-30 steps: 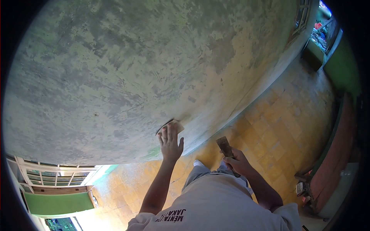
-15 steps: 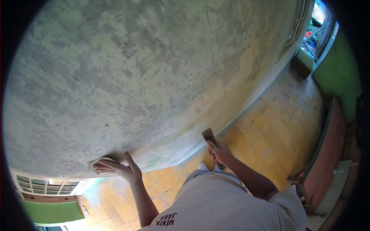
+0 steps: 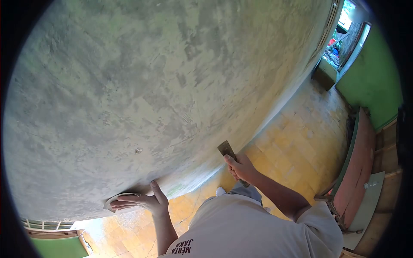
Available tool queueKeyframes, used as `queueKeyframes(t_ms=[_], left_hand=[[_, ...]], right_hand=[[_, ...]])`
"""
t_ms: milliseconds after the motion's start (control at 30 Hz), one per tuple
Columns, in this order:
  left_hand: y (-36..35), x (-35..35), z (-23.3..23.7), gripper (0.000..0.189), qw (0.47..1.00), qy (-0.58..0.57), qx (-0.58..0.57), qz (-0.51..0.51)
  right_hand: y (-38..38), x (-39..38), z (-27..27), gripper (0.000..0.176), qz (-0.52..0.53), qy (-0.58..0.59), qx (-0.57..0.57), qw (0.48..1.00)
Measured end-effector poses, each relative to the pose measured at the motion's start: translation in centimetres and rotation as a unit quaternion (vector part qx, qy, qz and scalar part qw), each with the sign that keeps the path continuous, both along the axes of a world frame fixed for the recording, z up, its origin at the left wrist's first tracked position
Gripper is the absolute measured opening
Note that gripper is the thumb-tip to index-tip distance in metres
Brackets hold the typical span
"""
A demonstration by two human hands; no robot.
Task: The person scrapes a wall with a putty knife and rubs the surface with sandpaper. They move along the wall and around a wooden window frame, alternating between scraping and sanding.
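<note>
A large grey, patchy plastered wall (image 3: 129, 86) fills the upper left of the head view. Against its lower part, my left hand (image 3: 144, 201) presses a thin, pale sheet (image 3: 111, 203), fingers laid over it and thumb raised apart. My right hand (image 3: 240, 167), in front of my body, is closed round the handle of a scraper (image 3: 226, 149) with a flat, dark blade pointing up and left. The blade appears in front of the wall's lower edge; whether it touches cannot be told.
Yellow tiles cover the floor (image 3: 292, 146). At right, a reddish board (image 3: 357, 167) and a pale panel (image 3: 369, 202) lean near a green wall (image 3: 370, 73). A box-like block (image 3: 325, 75) stands by the opening at upper right. A white-barred window (image 3: 47, 224) is at lower left.
The view has shifted, with the wall mark now further right and lower. My left hand and the sheet appear slightly lower; my right hand with the scraper appears slightly further left.
</note>
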State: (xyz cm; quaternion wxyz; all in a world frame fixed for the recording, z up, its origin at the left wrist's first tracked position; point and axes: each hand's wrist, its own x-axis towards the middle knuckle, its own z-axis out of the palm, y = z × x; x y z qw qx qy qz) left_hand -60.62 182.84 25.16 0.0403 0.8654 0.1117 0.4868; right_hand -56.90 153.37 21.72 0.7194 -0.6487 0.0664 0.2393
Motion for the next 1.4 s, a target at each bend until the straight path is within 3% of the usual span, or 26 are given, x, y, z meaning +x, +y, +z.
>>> queueKeyframes(t_ms=[200, 400, 500, 700, 800, 900, 1033, 1200, 1400], left_hand=[[0.3, -0.3, 0.1, 0.102, 0.999, 0.011, 0.025, -0.036], [0.0, -0.1, 0.1, 0.099, 0.999, 0.004, 0.019, -0.032], [-0.1, -0.2, 0.2, 0.100, 0.999, 0.002, 0.023, -0.037], [-0.4, 0.0, 0.4, 0.100, 1.000, 0.001, 0.018, -0.019], [-0.5, 0.2, 0.6, 0.101, 1.000, -0.009, 0.024, -0.017], [-0.5, 0.1, 0.5, 0.100, 0.999, -0.011, 0.034, -0.027], [-0.3, 0.0, 0.2, 0.102, 1.000, -0.005, 0.016, -0.001], [-0.4, 0.1, 0.5, 0.103, 1.000, -0.003, 0.019, -0.001], [-0.5, 0.1, 0.4, 0.103, 1.000, 0.000, 0.010, -0.004]], right_hand=[[2.1, 2.1, 5.5, 0.047, -0.002, -0.076, 0.034, 0.997], [1.5, -0.4, 2.2, 0.049, 0.034, 0.015, 0.030, 0.999], [1.8, 1.4, 4.7, 0.049, 0.004, -0.006, 0.001, 1.000], [1.5, 0.0, 3.8, 0.048, 0.019, 0.006, 0.041, 0.999], [0.8, -0.7, 0.9, 0.048, 0.032, 0.016, 0.049, 0.998], [1.2, 1.4, 3.3, 0.047, 0.015, -0.042, 0.012, 0.999], [1.2, 2.1, 4.9, 0.047, 0.015, -0.073, 0.048, 0.996], [0.6, -0.3, 1.1, 0.049, 0.023, 0.011, 0.026, 0.999], [1.4, 1.2, 3.7, 0.046, 0.043, 0.009, 0.029, 0.999]])
